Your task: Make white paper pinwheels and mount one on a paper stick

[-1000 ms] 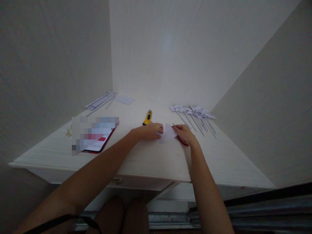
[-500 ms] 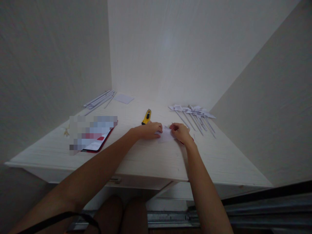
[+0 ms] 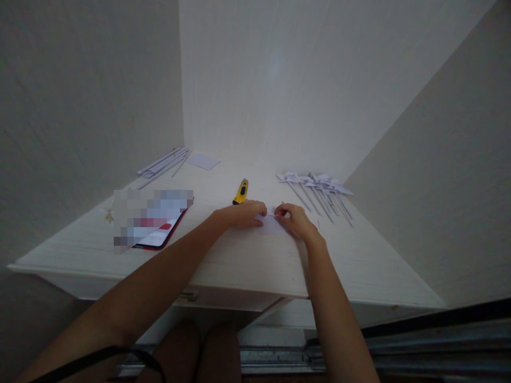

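A small white sheet of paper (image 3: pixel 273 226) lies on the table between my hands, its far edge folded over. My left hand (image 3: pixel 248 214) grips the sheet's left side between thumb and fingers. With thumb and fingertips pinched together, my right hand (image 3: pixel 294 219) holds the folded edge at the right. Just beyond my left hand rests a yellow utility knife (image 3: pixel 241 191) with a black slider. Something red shows at my right wrist, mostly hidden, so its kind is unclear.
On the white table (image 3: pixel 239 260), several paper pieces on rolled sticks (image 3: pixel 319 183) lie at right. Rolled paper sticks (image 3: pixel 165 163) and a paper square (image 3: pixel 203 161) are at back left. A red-edged phone or tablet (image 3: pixel 159 234), partly blurred out, lies left. Walls enclose three sides.
My right hand has shifted slightly left toward my left hand, and the sheet's far edge now looks folded over toward me. My left hand stays in place.
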`<state>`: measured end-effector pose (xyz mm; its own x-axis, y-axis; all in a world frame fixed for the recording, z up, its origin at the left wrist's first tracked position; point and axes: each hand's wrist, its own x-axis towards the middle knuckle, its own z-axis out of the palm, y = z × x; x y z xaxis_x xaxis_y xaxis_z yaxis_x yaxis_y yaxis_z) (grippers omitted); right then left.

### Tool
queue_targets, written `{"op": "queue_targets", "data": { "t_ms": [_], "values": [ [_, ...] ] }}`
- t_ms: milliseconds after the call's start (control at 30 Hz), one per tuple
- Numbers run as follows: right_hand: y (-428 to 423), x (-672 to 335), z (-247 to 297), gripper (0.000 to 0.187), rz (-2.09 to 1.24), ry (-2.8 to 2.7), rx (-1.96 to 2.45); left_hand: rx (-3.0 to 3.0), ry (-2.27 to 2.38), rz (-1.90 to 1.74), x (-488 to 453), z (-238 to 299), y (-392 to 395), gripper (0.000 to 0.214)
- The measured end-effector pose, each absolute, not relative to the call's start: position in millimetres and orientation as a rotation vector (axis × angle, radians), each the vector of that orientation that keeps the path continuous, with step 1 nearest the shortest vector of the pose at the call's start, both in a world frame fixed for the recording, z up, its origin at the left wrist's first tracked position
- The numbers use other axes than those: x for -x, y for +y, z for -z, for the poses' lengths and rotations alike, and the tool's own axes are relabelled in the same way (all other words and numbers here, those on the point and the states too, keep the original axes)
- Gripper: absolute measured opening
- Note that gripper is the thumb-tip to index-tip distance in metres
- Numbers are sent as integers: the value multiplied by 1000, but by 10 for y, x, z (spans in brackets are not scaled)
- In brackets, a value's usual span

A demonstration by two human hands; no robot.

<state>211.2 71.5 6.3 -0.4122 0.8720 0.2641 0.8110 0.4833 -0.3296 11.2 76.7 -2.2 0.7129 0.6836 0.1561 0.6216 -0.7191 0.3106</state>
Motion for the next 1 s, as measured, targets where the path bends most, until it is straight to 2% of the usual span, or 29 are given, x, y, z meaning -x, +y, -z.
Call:
{"op": "queue_targets", "data": {
  "t_ms": [133, 500, 700, 1000],
  "values": [
    [723, -2147, -47, 13, -282, -2342, 1335, -2675, 1028, -404, -107, 3, 749, 32],
    [754, -2163, -16, 11, -228, -2340, 1367, -2758, 902, -377, -114, 14, 774, 22],
    [759, -2162, -18, 12, -208, -2382, 1343, -2755, 925, -392, -105, 24, 774, 33],
    [743, -2146, -26, 11, -172, -2374, 1382, -2794, 926, -312, -110, -4, 759, 27]
  ]
}}
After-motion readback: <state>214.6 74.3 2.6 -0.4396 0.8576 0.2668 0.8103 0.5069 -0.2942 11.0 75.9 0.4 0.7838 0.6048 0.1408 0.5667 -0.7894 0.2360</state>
